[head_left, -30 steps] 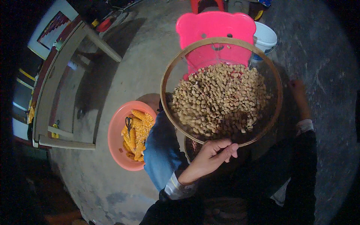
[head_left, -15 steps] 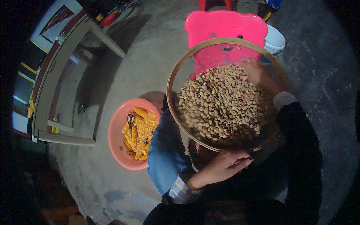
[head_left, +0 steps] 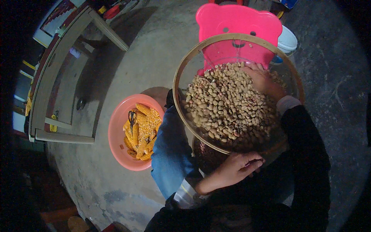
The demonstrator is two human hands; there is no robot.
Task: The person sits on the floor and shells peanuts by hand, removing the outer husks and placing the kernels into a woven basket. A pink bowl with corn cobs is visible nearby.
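A round sieve (head_left: 181, 83) with a pale wooden hoop sits over the person's lap, carrying a heap of shelled peanuts (head_left: 228, 108) that lies toward the near and middle part of its mesh. The left hand (head_left: 232, 172) grips the near rim from below the heap, fingers curled together over the hoop, which looks like what keeps the sieve level. The right hand (head_left: 264, 79) lies on the peanuts at the far edge of the heap, fingers spread slightly apart and buried among them, apparently raking or sorting; it clamps nothing that can be seen.

On the concrete floor (head_left: 147, 50), just left of the blue-clad knee (head_left: 170, 150), stands an orange basin (head_left: 116, 135) holding corn cobs (head_left: 143, 131) and a pair of scissors (head_left: 132, 118), within easy reach. Beyond the sieve's far rim stands a pink plastic chair (head_left: 237, 23) with a bear-shaped back. No packages or labels are readable.
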